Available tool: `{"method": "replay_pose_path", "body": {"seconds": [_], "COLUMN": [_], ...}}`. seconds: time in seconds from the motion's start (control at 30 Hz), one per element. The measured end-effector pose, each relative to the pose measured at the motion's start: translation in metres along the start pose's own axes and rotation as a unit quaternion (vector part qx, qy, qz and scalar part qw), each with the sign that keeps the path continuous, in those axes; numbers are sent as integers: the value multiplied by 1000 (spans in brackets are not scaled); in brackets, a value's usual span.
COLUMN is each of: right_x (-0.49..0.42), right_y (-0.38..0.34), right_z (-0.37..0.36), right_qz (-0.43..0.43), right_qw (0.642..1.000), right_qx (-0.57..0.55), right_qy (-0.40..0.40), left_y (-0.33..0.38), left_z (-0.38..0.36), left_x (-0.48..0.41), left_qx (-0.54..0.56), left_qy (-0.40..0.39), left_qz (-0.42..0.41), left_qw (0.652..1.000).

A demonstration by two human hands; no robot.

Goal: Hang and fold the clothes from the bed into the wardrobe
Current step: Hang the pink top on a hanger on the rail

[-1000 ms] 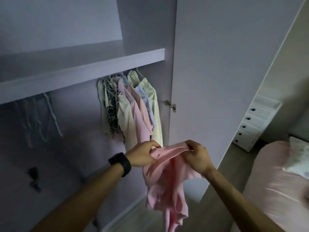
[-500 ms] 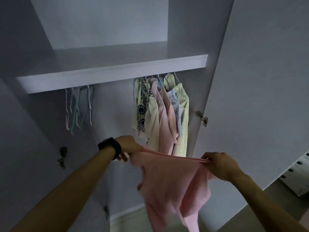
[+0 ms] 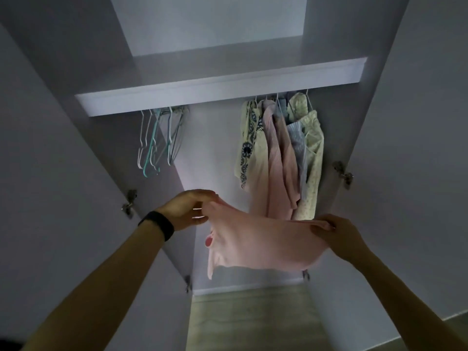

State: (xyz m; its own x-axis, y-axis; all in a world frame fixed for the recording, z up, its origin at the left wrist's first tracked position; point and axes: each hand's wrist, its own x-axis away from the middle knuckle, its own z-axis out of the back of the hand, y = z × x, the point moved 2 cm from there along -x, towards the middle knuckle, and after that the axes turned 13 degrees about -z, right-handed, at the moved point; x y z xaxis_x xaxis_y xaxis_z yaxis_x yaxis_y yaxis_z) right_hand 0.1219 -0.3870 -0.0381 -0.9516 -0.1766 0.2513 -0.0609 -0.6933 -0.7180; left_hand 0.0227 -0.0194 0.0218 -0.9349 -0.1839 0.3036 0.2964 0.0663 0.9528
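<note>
A pink garment (image 3: 260,241) hangs spread out between my two hands in front of the open wardrobe. My left hand (image 3: 187,209), with a black band on the wrist, pinches its left upper corner. My right hand (image 3: 336,231) pinches the right upper edge. Behind it, several clothes (image 3: 281,153) hang on hangers at the right end of the rail: a patterned cream piece, a pink one, a striped one and a pale floral one. Several bare hangers (image 3: 157,140) hang at the left end.
A white shelf (image 3: 217,89) runs across above the rail. Both wardrobe doors stand open, the left door (image 3: 63,198) and the right door (image 3: 415,148), with metal hinges on their inner edges. Light wooden floor (image 3: 248,317) shows below.
The view has swung left to face the wardrobe squarely; the bed and drawers have left the view. My hands moved apart and stretched the bunched pink garment out wide.
</note>
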Motion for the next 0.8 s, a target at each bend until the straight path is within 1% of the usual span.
{"method": "replay_pose_path", "body": {"seconds": [0.07,0.1,0.13,0.17,0.2,0.23,0.27,0.3,0.33,0.37,0.43,0.5,0.6,0.63,0.67,0.77,0.8], "right_x": [-4,-7,-10,-13,-15,-17,-18,-18,-19,-19,-23,-25,-22,-21,-20,-18,-16], "right_y": [-5,-8,-12,-16,-21,-26,-32,-39,-45,-53,-65,-74,-87,-90,-93,-100,-103], "right_z": [-2,-2,-3,-5,-6,-7,-10,-10,-12,-13,-13,-14,-19,-20,-22,-28,-30], "right_qz": [5,9,12,17,21,24,30,35,40,42,45,55,101,113,124,162,172], "right_qw": [999,998,998,998,998,999,999,998,998,997,994,994,990,989,987,982,982], "right_qx": [-43,-57,-64,-67,-61,-47,-26,-3,20,45,90,99,88,85,90,93,81], "right_qy": [-8,-12,-14,-10,-1,13,29,44,52,52,34,-1,-42,-47,-45,-28,-22], "left_y": [1,2,2,3,5,6,7,9,11,13,19,22,22,22,21,20,20], "left_z": [10,16,22,29,34,35,38,38,40,44,51,60,76,80,84,94,96], "left_x": [8,13,19,24,28,30,34,36,39,44,51,56,64,65,68,74,76], "left_qx": [9,-13,-66,-152,-256,-363,-463,-540,-580,-587,-565,-545,-489,-473,-471,-499,-495], "left_qy": [42,58,70,78,72,60,55,62,85,113,150,158,153,155,160,201,212], "left_qz": [-19,-32,-51,-75,-103,-124,-136,-144,-152,-160,-176,-172,-158,-164,-173,-208,-215], "left_qw": [999,998,994,982,959,922,874,827,796,786,792,805,844,852,850,817,815]}}
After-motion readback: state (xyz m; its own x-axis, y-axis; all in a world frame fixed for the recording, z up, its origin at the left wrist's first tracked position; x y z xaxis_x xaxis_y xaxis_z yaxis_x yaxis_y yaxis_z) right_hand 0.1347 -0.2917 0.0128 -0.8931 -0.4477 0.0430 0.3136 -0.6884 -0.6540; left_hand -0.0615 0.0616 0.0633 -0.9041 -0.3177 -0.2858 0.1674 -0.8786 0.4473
